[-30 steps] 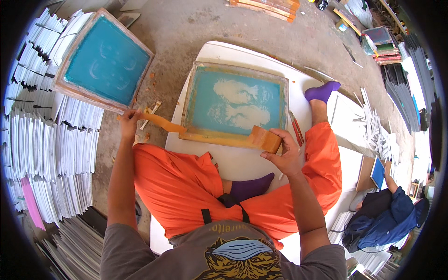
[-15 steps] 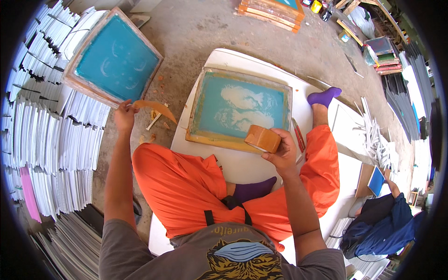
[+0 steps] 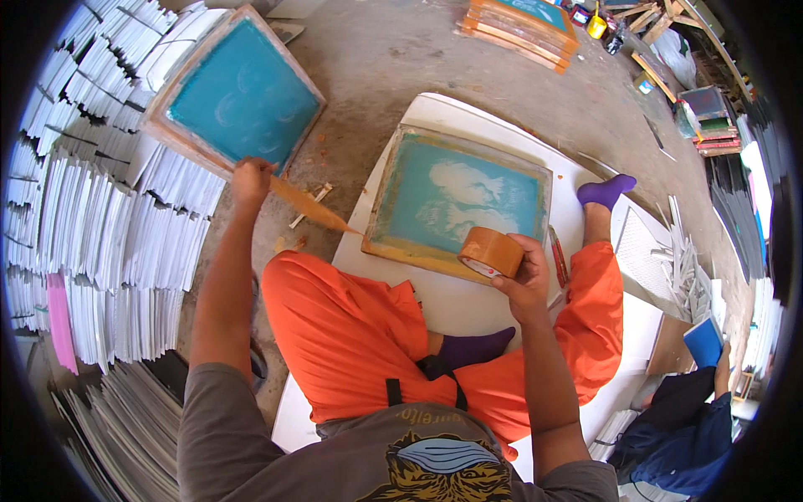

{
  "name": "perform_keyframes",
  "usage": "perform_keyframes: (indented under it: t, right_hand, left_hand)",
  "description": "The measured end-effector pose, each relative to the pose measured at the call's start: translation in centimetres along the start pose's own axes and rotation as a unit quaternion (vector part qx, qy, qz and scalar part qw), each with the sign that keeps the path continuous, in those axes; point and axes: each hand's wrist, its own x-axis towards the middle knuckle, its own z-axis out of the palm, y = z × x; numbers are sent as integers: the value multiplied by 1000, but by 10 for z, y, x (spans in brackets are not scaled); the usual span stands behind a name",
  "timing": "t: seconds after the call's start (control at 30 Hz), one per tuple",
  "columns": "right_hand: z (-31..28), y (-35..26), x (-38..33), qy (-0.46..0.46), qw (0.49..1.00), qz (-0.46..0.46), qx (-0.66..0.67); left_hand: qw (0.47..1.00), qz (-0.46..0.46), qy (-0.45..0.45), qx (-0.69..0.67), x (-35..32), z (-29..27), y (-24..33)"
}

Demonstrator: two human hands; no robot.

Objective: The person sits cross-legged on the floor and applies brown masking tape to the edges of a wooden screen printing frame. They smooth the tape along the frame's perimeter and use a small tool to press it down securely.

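My right hand (image 3: 525, 280) holds a brown roll of packing tape (image 3: 491, 251) at the near edge of a wooden screen-printing frame (image 3: 458, 199) with teal mesh, lying on a white board (image 3: 493, 125). My left hand (image 3: 251, 177) is out to the left and pinches the end of a brown tape strip (image 3: 311, 207) that stretches down to the frame's near-left corner. I sit on the board with orange trousers (image 3: 360, 335) and purple socks.
A second teal-mesh frame (image 3: 236, 94) leans on stacks of white sheets (image 3: 109, 226) at left. More frames (image 3: 519, 21) are stacked at the back. Another person in blue (image 3: 682, 435) sits at lower right beside loose white strips (image 3: 682, 268).
My left hand has pulled the tape strip farther out to the left and up. My right hand has turned the roll at the frame's near edge, and the view has shifted.
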Motion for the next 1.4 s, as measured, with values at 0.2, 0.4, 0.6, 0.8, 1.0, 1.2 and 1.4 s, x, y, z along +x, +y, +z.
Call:
perform_keyframes:
  t: [0.2, 0.4, 0.6, 0.8, 1.0, 1.2, 1.4]
  right_hand:
    - [4, 1, 7, 6, 999, 0, 35]
    - [12, 2, 12, 14, 998, 1, 54]
    - [16, 1, 11, 8, 998, 20, 58]
    - [14, 7, 12, -1, 996, 20, 88]
    - [20, 6, 17, -11, 983, 18, 181]
    - [21, 6, 20, -18, 980, 10, 199]
    - [22, 3, 20, -30, 969, 24, 244]
  left_hand:
    - [998, 7, 42, 52, 15, -1, -19]
    - [993, 0, -49, -111, 8, 16, -15]
    - [989, -41, -117, -74, 1, 23, -9]
    - [996, 57, -69, 30, -5, 22, -3]
    - [993, -23, -112, -12, -6, 33, 12]
    - [989, -10, -141, 31, -8, 45, 4]
    - [990, -41, -129, 47, -15, 38, 34]
